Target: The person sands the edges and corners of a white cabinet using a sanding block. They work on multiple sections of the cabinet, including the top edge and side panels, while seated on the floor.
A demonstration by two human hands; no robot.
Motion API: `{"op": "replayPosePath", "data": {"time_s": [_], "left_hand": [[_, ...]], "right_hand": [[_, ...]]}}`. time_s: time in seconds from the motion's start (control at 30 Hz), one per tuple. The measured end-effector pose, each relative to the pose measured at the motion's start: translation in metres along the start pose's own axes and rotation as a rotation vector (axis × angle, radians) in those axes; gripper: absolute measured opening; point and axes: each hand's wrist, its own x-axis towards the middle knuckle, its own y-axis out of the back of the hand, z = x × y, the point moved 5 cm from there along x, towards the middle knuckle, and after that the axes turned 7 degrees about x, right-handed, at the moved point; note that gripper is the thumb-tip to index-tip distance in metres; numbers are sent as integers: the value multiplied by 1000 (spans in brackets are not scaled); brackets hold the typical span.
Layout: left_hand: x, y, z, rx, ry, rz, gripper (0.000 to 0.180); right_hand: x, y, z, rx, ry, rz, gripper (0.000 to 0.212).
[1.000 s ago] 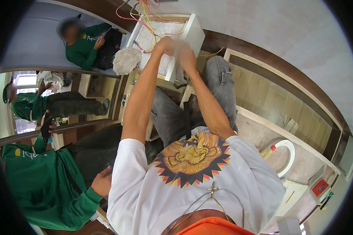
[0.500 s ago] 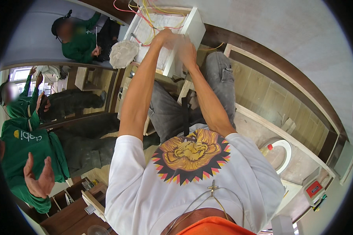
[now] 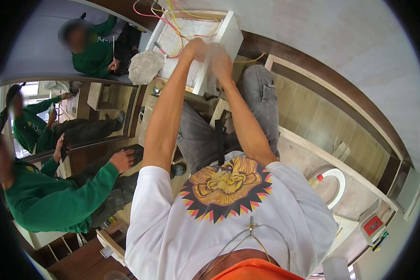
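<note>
Both hands, left (image 3: 197,49) and right (image 3: 220,60), grip clamped on upright white panel (image 3: 215,51); long axis vertical

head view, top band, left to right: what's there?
Person in green top → whitish crumpled bundle → red and yellow wires → left hand → right hand on the white box → brown wooden trim.

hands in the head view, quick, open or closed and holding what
Left hand: at the coloured wires in the white box; grip cannot be told.
Right hand: against the same box; blurred, cannot be told.
</note>
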Motion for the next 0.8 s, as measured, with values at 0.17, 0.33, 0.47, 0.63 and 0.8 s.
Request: {"op": "replayPosePath", "data": {"time_s": [0.17,0.33,0.47,0.63,0.8], "left_hand": [[-27,-5,26,-170,-42,151,59],[-80,6,82,115,-2,422,54],[-86,11,95,208,88,412,53],[-83,8,95,203,111,404,52],[-89,7,92,207,113,435,48]], "right_hand": [[7,31,57,29,218,52,52],[-2,41,121,293,-29,96,57],[-1,28,122,345,-6,91,56],[-2,33,127,554,-273,51,49],[-10,35,108,678,-319,86,48]]}}
